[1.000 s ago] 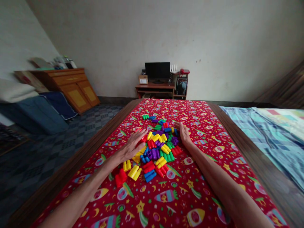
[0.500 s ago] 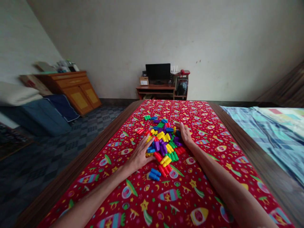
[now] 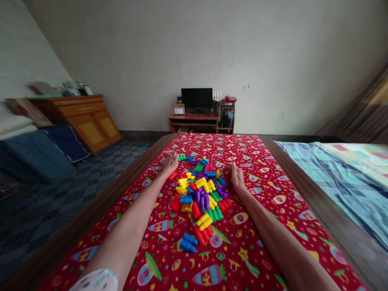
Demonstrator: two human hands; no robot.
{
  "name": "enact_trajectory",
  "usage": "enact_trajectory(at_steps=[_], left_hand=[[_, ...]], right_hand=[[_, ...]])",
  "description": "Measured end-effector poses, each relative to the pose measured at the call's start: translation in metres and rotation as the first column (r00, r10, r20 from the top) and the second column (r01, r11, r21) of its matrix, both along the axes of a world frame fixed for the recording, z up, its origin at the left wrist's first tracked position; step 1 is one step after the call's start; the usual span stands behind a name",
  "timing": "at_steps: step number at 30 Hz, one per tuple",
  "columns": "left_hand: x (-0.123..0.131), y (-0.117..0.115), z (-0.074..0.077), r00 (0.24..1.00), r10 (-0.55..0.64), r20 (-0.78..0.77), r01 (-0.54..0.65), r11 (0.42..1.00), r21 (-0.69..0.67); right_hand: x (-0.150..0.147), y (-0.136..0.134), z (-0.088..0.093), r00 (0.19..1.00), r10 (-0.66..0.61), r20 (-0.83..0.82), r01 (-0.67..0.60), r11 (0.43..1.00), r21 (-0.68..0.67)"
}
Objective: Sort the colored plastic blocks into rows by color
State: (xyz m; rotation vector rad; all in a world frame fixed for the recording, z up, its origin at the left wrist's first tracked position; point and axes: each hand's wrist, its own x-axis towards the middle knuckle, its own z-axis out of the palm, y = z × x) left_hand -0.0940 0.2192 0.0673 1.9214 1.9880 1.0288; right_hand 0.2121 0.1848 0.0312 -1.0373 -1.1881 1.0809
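Note:
A loose pile of plastic building blocks in red, yellow, blue, green and purple lies on a red patterned cloth (image 3: 209, 266). My left hand (image 3: 170, 162) rests at the pile's far left, fingers stretched forward, close to a green block (image 3: 181, 157) and a red block (image 3: 172, 176). On the other side, my right hand (image 3: 237, 177) is open and on edge, beside a purple block (image 3: 222, 191) and a dark blue block (image 3: 222, 181). Neither hand holds anything. Nearest to me, a blue block (image 3: 188, 242) lies apart from the pile, with a red block (image 3: 203, 234) just beyond it.
The cloth covers a long table with dark wooden edges (image 3: 274, 151). Beyond its far end stands a desk (image 3: 194, 117) with a monitor (image 3: 197, 100). A wooden cabinet (image 3: 91, 121) is at the left, and a bed with a checked sheet (image 3: 321, 173) adjoins the right.
My left hand has moved off the near-left blocks, forward and left to the pile's far left corner. My right hand stays at the right side. The view has shifted slightly.

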Motion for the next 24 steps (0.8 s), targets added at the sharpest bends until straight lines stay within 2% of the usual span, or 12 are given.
enact_trajectory(at_steps=[3,5,8,11,14,16,17,18,20,22,23,24], left_hand=[[0.019,0.023,0.003,0.990,-0.139,0.006,0.139,0.986,-0.091],[0.037,0.031,0.006,0.962,-0.274,0.014,0.273,0.950,-0.149],[0.070,0.030,0.008,0.866,-0.498,0.034,0.492,0.841,-0.224],[0.103,0.014,0.007,0.723,-0.688,0.066,0.676,0.684,-0.275],[0.122,-0.010,0.011,0.600,-0.794,0.102,0.778,0.549,-0.305],[0.120,-0.027,0.018,0.542,-0.832,0.119,0.817,0.489,-0.304],[0.113,-0.035,0.022,0.530,-0.840,0.121,0.828,0.480,-0.289],[0.103,-0.042,0.026,0.537,-0.835,0.115,0.827,0.496,-0.265],[0.074,-0.054,0.031,0.648,-0.757,0.083,0.756,0.628,-0.186],[0.040,-0.064,0.030,0.859,-0.511,0.030,0.512,0.854,-0.092],[0.023,-0.068,0.026,0.943,-0.332,0.011,0.332,0.942,-0.057],[0.009,-0.072,0.021,0.970,-0.243,0.007,0.243,0.968,-0.058]], right_hand=[[0.000,0.003,-0.003,1.000,-0.019,0.003,0.019,1.000,-0.005],[-0.001,0.004,-0.004,1.000,-0.030,0.006,0.030,1.000,-0.006],[-0.001,0.002,-0.003,0.999,-0.033,0.015,0.033,0.999,0.000],[0.002,0.000,0.003,0.996,-0.009,0.089,0.002,0.997,0.079],[0.012,0.002,0.010,0.975,0.156,0.157,-0.173,0.980,0.097],[0.021,0.004,0.016,0.929,0.354,0.112,-0.355,0.935,-0.008],[0.026,0.005,0.018,0.900,0.431,0.067,-0.428,0.902,-0.059],[0.030,0.006,0.020,0.879,0.477,0.019,-0.473,0.876,-0.096],[0.035,0.007,0.023,0.872,0.488,-0.044,-0.490,0.864,-0.117],[0.035,0.006,0.024,0.900,0.431,-0.058,-0.435,0.894,-0.104],[0.033,0.005,0.024,0.915,0.400,-0.052,-0.403,0.910,-0.100],[0.031,0.004,0.024,0.926,0.377,-0.037,-0.379,0.921,-0.095]])
